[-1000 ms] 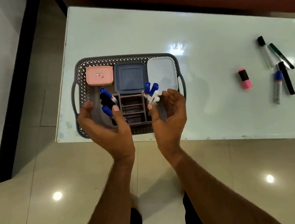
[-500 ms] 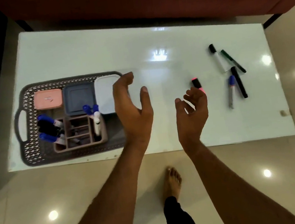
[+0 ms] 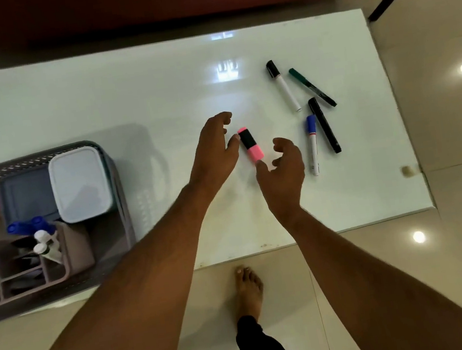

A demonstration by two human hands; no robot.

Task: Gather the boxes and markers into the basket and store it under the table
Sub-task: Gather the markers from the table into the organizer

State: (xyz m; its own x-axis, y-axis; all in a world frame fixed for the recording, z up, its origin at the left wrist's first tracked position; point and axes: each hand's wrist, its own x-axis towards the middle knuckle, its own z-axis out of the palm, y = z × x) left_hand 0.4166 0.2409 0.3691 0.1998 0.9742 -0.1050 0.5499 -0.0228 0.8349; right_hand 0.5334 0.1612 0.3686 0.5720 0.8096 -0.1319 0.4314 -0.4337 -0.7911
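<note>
Flanking the pink highlighter (image 3: pixel 250 144), the left hand (image 3: pixel 214 150) and right hand (image 3: pixel 281 164) hover over the surface (image 3: pixel 152 91), each grip released with fingers loosely curled, holding nothing. Bare surface lies between the highlighter and the basket (image 3: pixel 114 173) at the left edge. The highlighter's long axis runs diagonally, black cap toward the far edge. Four markers (image 3: pixel 313 145) lie just right, near the surface's right edge.
</note>
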